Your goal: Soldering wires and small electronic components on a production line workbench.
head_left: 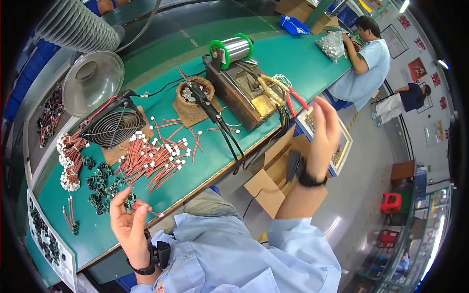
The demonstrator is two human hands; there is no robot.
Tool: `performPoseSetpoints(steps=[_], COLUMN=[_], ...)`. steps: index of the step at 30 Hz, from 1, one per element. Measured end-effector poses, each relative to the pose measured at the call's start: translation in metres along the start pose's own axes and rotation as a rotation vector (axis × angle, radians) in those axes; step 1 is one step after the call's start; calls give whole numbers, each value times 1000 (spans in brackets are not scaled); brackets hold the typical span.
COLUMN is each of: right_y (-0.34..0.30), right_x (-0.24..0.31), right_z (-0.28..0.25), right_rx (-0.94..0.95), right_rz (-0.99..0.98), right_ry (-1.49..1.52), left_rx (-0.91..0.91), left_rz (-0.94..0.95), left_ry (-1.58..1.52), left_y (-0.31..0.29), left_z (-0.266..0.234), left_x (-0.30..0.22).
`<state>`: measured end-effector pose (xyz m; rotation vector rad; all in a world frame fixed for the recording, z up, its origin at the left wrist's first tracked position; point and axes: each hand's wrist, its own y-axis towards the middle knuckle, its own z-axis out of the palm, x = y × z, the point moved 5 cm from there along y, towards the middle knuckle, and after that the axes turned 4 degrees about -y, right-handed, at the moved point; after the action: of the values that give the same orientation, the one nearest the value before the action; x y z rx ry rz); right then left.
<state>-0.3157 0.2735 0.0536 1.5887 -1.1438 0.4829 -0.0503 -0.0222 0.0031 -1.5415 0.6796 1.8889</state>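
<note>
Your left hand [130, 227] pinches a board [130, 200], whose lead [155, 213] could snag if dragged through the far wires [152, 159], while your empty right hand [323, 140], drifting left, might knock the pliers [299, 98].

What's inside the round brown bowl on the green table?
Small silvery bits show inside the bowl. A black-handled soldering iron stretches over it, hiding part of the inside; the bowl's bottom is covered too.
</note>
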Motion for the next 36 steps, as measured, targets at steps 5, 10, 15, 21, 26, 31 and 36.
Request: performPoseSetpoints(steps=[5,10,15,21,26,31,36], right_y=[57,66,58,-89,-184,-204,-215], right_x=[-166,-192,-116,42,87,106,116], right_z=[35,17,-1,27,89,111,115], right_rx=[168,144,-13,208,1345,1598,1732], right_rz=[-213,-262,-155,355,507,722,674], right_ry=[-784,-811,-529,989,1025,878,871], left_rx=[-8,131,125,167,228,280,336], left_rz=[-69,-157,-128,-156,-225,-305,-247], left_ry=[-70,-175,-160,-184,-268,-372,-487], left_y=[-1,-5,-10,-16,-20,-29,-36], left_z=[12,10,6,2,5,-8,-11], left_x=[-6,-9,-16,-16,-18,-15,-17])
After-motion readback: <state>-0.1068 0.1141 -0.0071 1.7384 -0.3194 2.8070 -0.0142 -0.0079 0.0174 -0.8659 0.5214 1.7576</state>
